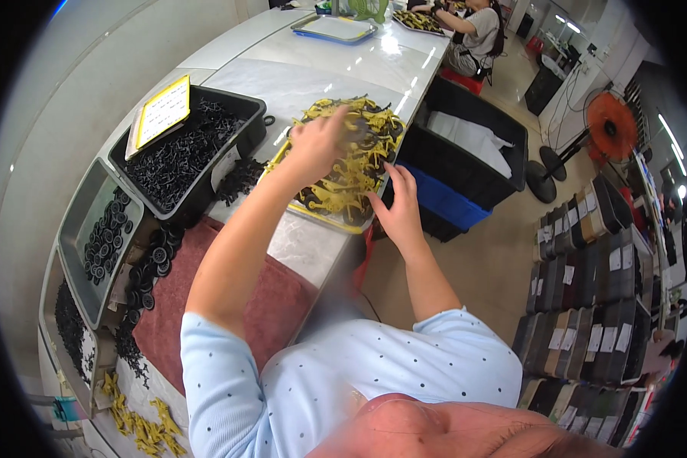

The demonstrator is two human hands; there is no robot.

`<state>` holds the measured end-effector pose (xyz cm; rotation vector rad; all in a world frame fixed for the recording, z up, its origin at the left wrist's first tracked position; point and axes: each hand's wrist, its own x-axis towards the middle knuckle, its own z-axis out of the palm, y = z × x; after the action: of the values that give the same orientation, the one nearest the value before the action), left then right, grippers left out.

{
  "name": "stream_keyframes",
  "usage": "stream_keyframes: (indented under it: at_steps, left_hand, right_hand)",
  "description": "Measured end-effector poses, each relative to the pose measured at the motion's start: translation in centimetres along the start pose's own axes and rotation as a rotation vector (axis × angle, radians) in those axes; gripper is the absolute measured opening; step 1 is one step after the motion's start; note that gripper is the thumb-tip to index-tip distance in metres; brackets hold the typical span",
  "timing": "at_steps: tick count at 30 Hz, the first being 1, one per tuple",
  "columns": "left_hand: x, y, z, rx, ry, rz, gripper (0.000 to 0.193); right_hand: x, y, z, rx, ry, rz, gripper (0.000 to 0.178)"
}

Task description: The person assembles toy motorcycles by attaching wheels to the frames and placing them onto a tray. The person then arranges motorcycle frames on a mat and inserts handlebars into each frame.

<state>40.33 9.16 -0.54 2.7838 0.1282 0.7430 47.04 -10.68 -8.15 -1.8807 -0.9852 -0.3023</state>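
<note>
You seem to be fitting or sorting the yellow-and-black pieces, which lie heaped across the tray on the bench. Your left hand is over the far part of the heap; its fingertips blur against something dark, so I cannot tell whether that grip is closed on a part. Your right hand is loose, thumb and fingers spread at the tray's right edge, grasping nothing that I can see. The next move probably calls for a precise pinch from your left while your right steadies that edge.

To your left, the black tub holds many small black parts, with a yellow-edged card propped on it. The grey bin beside it holds black wheels. Past your right hand, a black crate has a white sheet inside, above a blue crate.
</note>
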Motion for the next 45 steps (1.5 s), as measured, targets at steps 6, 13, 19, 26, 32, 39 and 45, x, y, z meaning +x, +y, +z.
stream_keyframes:
  at_steps: [6,13,19,26,32,39,45]
  left_hand:
    - [6.0,-0.9,4.9,0.319,-0.355,0.079,0.079]
    - [6.4,-3.0,5.5,0.156,-0.578,0.02,0.082]
    - [6.5,-3.9,4.2,-0.149,-0.709,0.045,0.086]
    - [4.1,-3.4,4.9,-0.056,-0.321,-0.009,0.073]
    - [3.7,-2.0,3.6,-0.229,-0.207,-0.087,0.081]
    - [4.9,-1.8,2.7,-0.14,-0.106,0.038,0.079]
    - [5.7,0.0,2.3,0.283,0.284,0.193,0.074]
  right_hand:
    - [-2.4,3.6,-0.9,-0.002,0.0,-0.029,0.048]
    - [-2.5,5.2,-1.6,0.086,-0.055,0.103,0.044]
    - [2.3,5.9,1.1,0.108,0.074,-0.004,0.041]
    - [6.9,6.0,3.3,0.022,0.079,-0.16,0.042]
    - [9.4,4.2,3.3,0.133,0.093,-0.055,0.049]
    - [13.9,2.7,2.1,0.245,-0.202,0.186,0.06]
    - [18.3,7.8,2.2,0.47,-0.115,0.309,0.054]
